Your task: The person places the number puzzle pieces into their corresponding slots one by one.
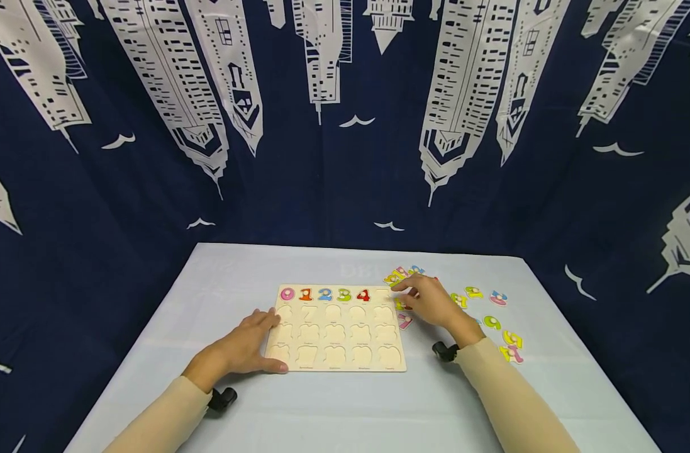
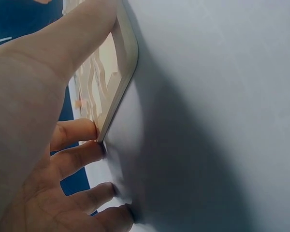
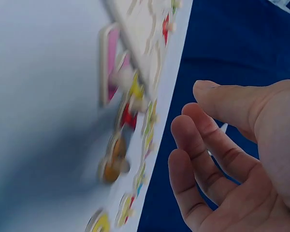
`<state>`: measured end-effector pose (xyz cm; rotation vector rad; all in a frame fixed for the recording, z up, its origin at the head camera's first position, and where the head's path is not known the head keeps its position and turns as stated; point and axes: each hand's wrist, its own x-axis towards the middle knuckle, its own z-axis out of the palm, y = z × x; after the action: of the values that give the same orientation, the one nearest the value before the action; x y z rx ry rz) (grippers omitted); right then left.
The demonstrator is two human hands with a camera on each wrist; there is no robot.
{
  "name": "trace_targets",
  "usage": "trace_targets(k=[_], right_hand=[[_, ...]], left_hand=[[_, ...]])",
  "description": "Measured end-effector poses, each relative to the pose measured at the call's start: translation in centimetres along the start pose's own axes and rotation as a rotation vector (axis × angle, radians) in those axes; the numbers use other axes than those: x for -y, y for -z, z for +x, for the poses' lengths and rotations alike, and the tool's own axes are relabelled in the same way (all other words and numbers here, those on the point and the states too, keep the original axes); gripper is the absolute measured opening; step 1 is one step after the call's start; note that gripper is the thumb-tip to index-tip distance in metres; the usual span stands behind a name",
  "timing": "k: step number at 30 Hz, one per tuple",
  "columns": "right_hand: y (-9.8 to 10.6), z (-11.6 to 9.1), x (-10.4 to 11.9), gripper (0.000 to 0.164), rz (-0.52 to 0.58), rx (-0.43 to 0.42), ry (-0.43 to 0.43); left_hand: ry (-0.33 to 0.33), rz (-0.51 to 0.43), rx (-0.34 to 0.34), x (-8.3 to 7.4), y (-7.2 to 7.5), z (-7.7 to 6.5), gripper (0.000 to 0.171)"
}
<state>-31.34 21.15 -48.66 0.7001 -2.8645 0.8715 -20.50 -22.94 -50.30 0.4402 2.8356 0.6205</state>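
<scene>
A wooden number puzzle board [image 1: 347,367] lies flat on the table, with knobbed pieces 0 to 4 in its top row, among them a red number 4 piece [image 1: 363,295]. My left hand [image 1: 244,343] rests at the board's left side, thumb at the near corner and fingers spread along the edge. Over the top right corner hovers my right hand [image 1: 432,302]. In the right wrist view its thumb and fingers [image 3: 186,133] are apart, with nothing between them. Beside the board lies a pink piece [image 3: 111,63], partly cut off by the board's edge.
Several loose number pieces are scattered right of the board, including a green 9 piece [image 1: 492,322] and a blue-and-pink piece [image 1: 498,297]. Some lie partly behind my right hand. The white table [image 1: 345,409] ends at a dark blue printed curtain [image 1: 322,189].
</scene>
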Motion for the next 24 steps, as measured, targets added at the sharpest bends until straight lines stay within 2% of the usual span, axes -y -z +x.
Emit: trace_targets(k=[17,21,24], right_hand=[[3.2,-5.0,-5.4,0.029,-0.019,-0.047,-0.165],[4.5,-6.1,-6.3,0.033,0.024,-0.051,-0.201],[5.6,-7.1,-7.2,0.035,0.016,-0.076,-0.216]], left_hand=[[-0.012,0.012,0.003,-0.1,-0.2,0.1,0.120],[-0.015,0.008,0.004,-0.2,-0.3,0.2,0.119],[-0.016,0.016,-0.002,-0.2,-0.2,0.1,0.118]])
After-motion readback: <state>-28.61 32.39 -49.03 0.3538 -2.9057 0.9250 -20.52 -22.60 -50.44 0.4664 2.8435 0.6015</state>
